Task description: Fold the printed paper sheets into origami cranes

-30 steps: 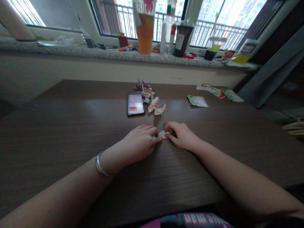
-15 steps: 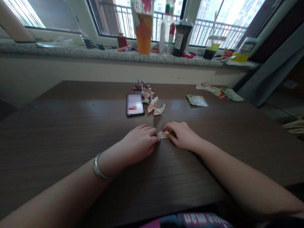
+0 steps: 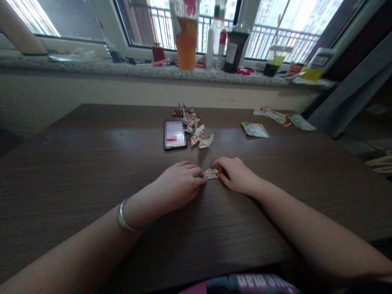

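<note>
A small strip of folded printed paper [image 3: 211, 174], whitish with yellow marks, lies low over the table between my hands. My left hand [image 3: 183, 182], with a silver bangle at the wrist, has its fingers closed on the strip's left end. On the opposite end, my right hand [image 3: 234, 173] pinches the paper between thumb and fingers. Both ends of the strip are hidden by fingertips. Just beyond are several folded paper pieces [image 3: 198, 135] with red lettering, grouped in a row. Beside them lies a phone [image 3: 174, 135] with a blurred screen.
Flat green-and-white packets [image 3: 255, 130] lie at the back right, with red and green wrappers [image 3: 275, 116] behind them. Against the window, the stone sill [image 3: 137, 71] holds an orange drink cup [image 3: 186, 45], a clear bottle [image 3: 213, 45] and a dark cup [image 3: 235, 49].
Both hands keep their hold on the folded paper and have barely moved. The whole view has shifted very slightly.
</note>
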`<state>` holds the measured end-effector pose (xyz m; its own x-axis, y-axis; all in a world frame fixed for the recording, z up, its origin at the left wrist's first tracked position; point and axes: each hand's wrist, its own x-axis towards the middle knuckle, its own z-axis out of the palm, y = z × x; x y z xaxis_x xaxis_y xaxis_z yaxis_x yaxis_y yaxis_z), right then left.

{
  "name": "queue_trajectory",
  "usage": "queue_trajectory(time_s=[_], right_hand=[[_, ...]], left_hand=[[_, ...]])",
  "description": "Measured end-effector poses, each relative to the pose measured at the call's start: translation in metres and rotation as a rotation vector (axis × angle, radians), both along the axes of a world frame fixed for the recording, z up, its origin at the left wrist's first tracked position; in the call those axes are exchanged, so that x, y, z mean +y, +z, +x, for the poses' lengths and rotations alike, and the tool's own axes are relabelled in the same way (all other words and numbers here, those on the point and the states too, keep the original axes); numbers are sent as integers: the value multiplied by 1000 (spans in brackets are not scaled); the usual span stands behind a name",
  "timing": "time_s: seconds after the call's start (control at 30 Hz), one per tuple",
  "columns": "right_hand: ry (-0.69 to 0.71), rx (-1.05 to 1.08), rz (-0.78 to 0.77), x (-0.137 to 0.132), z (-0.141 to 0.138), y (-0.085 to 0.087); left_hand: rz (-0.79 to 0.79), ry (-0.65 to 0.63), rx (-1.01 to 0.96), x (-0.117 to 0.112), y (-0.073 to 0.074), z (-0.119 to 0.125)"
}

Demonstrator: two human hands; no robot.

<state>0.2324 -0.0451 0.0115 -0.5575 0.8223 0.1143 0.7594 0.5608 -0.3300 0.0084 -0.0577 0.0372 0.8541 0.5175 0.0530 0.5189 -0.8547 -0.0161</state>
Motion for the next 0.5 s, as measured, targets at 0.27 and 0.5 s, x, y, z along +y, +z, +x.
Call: queue_trajectory(time_s=[0.27,0.5], right_hand=[[9,68,-2,2,0,-3],[8,158,-34,4,4,-2]], left_hand=[[27,1,-76,3,-9,2],[140,-27,-124,6,-14,2]])
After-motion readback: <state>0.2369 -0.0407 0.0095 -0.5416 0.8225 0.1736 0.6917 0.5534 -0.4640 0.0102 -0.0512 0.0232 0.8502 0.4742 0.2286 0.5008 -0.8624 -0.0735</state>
